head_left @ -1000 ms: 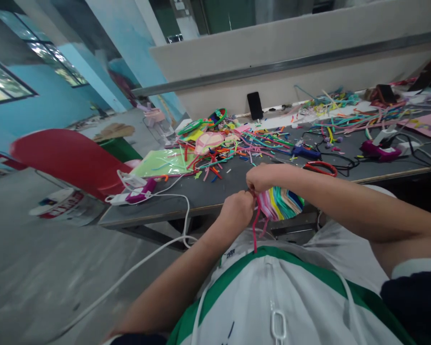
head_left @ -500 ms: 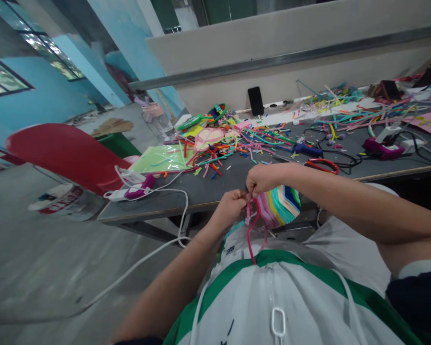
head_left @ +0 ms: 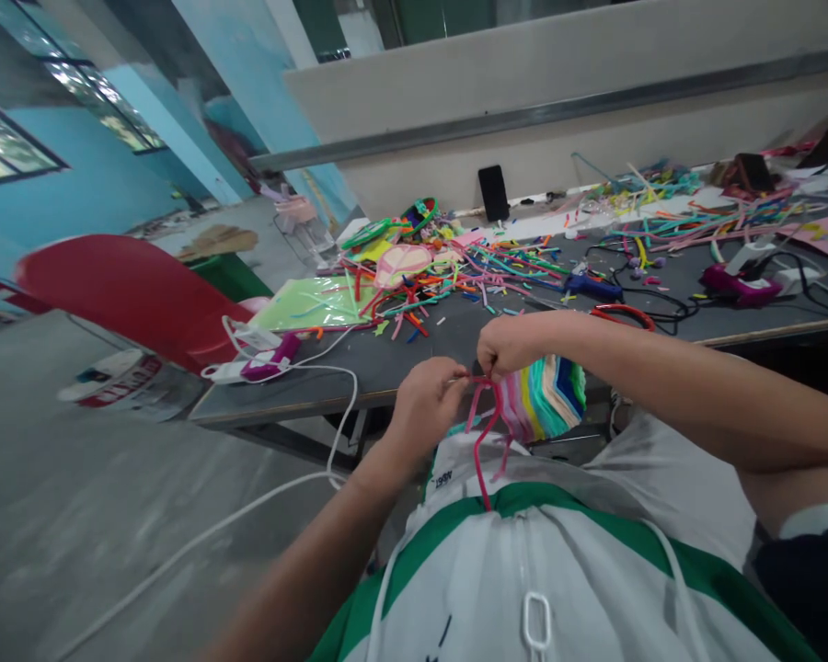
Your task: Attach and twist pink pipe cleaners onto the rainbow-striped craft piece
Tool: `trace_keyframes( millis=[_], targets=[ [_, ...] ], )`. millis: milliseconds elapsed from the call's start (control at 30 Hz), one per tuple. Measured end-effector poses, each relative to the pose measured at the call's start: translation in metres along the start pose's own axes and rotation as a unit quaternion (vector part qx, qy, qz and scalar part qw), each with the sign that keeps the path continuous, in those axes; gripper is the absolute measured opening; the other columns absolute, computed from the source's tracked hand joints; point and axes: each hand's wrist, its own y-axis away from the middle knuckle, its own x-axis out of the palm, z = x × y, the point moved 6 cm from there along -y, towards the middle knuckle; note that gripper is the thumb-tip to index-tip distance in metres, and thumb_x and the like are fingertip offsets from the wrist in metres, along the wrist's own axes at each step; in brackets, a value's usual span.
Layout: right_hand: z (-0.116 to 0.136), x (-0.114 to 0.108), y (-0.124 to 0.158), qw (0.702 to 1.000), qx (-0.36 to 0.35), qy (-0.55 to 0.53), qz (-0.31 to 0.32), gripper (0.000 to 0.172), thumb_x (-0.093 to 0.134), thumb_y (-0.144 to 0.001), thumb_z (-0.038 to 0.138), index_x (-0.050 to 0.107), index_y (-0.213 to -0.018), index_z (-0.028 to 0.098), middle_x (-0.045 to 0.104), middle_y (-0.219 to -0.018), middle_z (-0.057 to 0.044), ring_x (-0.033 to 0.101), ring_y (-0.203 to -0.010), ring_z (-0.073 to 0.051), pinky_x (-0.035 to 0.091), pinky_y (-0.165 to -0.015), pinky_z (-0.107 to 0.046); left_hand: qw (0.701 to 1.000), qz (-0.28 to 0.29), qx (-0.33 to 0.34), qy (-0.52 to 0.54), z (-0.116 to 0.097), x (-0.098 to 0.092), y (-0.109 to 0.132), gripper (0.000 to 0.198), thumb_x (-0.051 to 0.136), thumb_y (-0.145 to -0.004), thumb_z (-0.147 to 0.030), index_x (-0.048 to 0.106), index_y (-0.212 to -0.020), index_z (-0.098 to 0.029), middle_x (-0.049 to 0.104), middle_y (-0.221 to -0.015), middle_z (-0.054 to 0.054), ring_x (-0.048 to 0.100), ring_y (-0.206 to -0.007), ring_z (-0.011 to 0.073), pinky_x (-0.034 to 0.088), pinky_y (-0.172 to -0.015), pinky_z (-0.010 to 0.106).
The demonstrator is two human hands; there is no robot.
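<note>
Over my lap, just off the table's front edge, I hold a striped piece made of pipe cleaners [head_left: 542, 400], in pink, yellow, teal, cream, blue and green bands. My right hand [head_left: 514, 345] is closed in a pinch at its left end. Opposite it, my left hand [head_left: 431, 400] pinches the end of a pink pipe cleaner stretched between the two hands. A bent red-pink pipe cleaner [head_left: 481, 460] hangs down from the work toward my jacket, with shorter pink ends beside it. My fingertips partly hide where the strands meet.
Cut and whole pipe cleaners [head_left: 503, 267] cover the table [head_left: 304, 386]. A blue glue gun [head_left: 592, 285], red-handled scissors [head_left: 625, 317] and a phone [head_left: 493, 193] lie beyond my hands. A power strip [head_left: 269, 359] trails a white cord at left, near a red chair [head_left: 124, 285].
My hands have drawn slightly apart, the left one moving left, and a pink strand now stretches between them. The striped piece has shifted a little to the right.
</note>
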Motion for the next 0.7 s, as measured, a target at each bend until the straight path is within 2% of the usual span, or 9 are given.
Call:
trace_keyframes(
  millis=[67,133,233,400,500,600,633,700],
  targets=[
    [-0.002,0.001,-0.004,1.000,-0.003,-0.007,0.002,0.026,0.066,-0.071,0.019,0.076,-0.094,0.016,0.073,-0.080,-0.003,0.058,-0.068,-0.013,0.033,-0.059,-0.022,0.988,-0.012,0.100,-0.120,-0.019,0.000,0.007,0.017,0.053,-0.085,-0.022,0.069,-0.089,-0.017,0.067,-0.096,0.009,0.058,-0.095,0.0220,0.043,-0.089,0.038],
    [-0.001,0.002,-0.008,1.000,-0.010,-0.013,0.003,0.027,0.065,-0.071,0.020,0.076,-0.096,0.015,0.072,-0.080,-0.004,0.056,-0.067,-0.013,0.034,-0.058,-0.022,0.971,0.001,0.144,-0.191,-0.029,0.006,0.013,0.019,0.050,-0.087,-0.020,0.068,-0.090,-0.016,0.066,-0.097,0.010,0.057,-0.095,0.0227,0.041,-0.090,0.040],
    [0.000,0.002,-0.010,1.000,-0.015,-0.017,0.003,0.028,0.064,-0.071,0.019,0.075,-0.096,0.013,0.072,-0.079,-0.004,0.054,-0.066,-0.012,0.034,-0.058,-0.022,0.959,-0.001,0.144,-0.245,-0.033,0.014,0.016,0.018,0.049,-0.087,-0.020,0.066,-0.087,-0.015,0.065,-0.095,0.010,0.055,-0.094,0.0238,0.041,-0.089,0.040],
    [0.002,0.002,-0.010,1.000,-0.002,-0.028,-0.009,0.026,0.063,-0.072,0.018,0.075,-0.095,0.013,0.071,-0.078,-0.004,0.054,-0.066,-0.012,0.033,-0.058,-0.022,0.961,-0.001,0.105,-0.255,-0.027,0.021,0.014,0.021,0.045,-0.087,-0.018,0.065,-0.082,-0.013,0.065,-0.091,0.012,0.056,-0.090,0.0247,0.042,-0.084,0.039],
    [0.003,0.002,-0.010,1.000,0.011,0.012,-0.018,0.025,0.064,-0.072,0.021,0.076,-0.094,0.016,0.071,-0.079,-0.004,0.056,-0.068,-0.013,0.032,-0.060,-0.024,0.980,0.012,0.051,-0.193,-0.014,0.021,0.009,0.019,0.047,-0.083,-0.016,0.066,-0.078,-0.014,0.066,-0.084,0.011,0.057,-0.085,0.0239,0.041,-0.079,0.037],
    [0.008,0.002,-0.008,0.998,-0.004,0.061,-0.013,0.025,0.063,-0.071,0.022,0.075,-0.093,0.020,0.073,-0.083,-0.004,0.058,-0.072,-0.015,0.032,-0.063,-0.027,0.995,0.057,-0.086,-0.016,0.013,0.025,0.004,0.011,0.057,-0.074,-0.021,0.066,-0.071,-0.015,0.062,-0.065,0.004,0.055,-0.067,0.0184,0.040,-0.065,0.029],
    [0.011,0.002,-0.007,0.997,-0.014,0.073,-0.016,0.025,0.062,-0.071,0.021,0.075,-0.093,0.021,0.073,-0.084,-0.004,0.059,-0.072,-0.016,0.032,-0.065,-0.027,0.985,0.078,-0.140,0.060,0.022,0.028,0.003,0.010,0.061,-0.071,-0.024,0.066,-0.069,-0.015,0.058,-0.059,0.001,0.052,-0.060,0.0157,0.038,-0.060,0.027],
    [0.016,0.000,-0.004,0.995,-0.032,0.089,-0.030,0.025,0.059,-0.073,0.018,0.075,-0.092,0.022,0.073,-0.083,-0.003,0.059,-0.073,-0.015,0.033,-0.072,-0.029,0.945,0.119,-0.226,0.205,0.035,0.036,0.004,0.013,0.065,-0.065,-0.027,0.063,-0.066,-0.014,0.053,-0.053,-0.003,0.044,-0.050,0.0109,0.032,-0.052,0.023]
  ],
)
